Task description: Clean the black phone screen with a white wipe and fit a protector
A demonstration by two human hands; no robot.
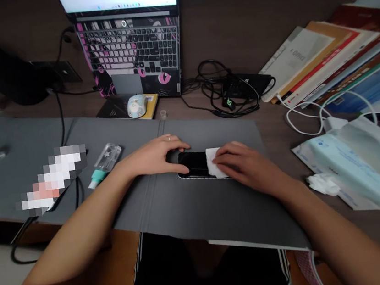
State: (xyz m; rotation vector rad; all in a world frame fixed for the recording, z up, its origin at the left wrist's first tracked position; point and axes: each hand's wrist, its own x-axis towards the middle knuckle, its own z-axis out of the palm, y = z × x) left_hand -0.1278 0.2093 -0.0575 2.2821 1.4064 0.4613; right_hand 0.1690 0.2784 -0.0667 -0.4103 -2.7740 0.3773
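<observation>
- Open laptop [132, 50], screen lit, with pink-black-white patterned deck
- Pale patterned plastic mouse [137, 106], resting on a flat black-and-yellow book [152, 106]
- Black box-shaped power adapter [249, 86]
- Leaning row of multicoloured books [331, 62] beside the adapter

On the mat [170, 205] along the tabletop's [276, 143] front edge lies a phone [197, 164], tissue [212, 163] atop its right end, bottle [108, 157] to its left. Behind, a mouse [137, 106] rests on a book [153, 106] before the laptop [144, 51]; a tissue pack [355, 168] occupies the right edge.

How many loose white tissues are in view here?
2: one flat tissue under the right hand on the phone, and one crumpled tissue beside the tissue pack. More could be hidden.
</observation>
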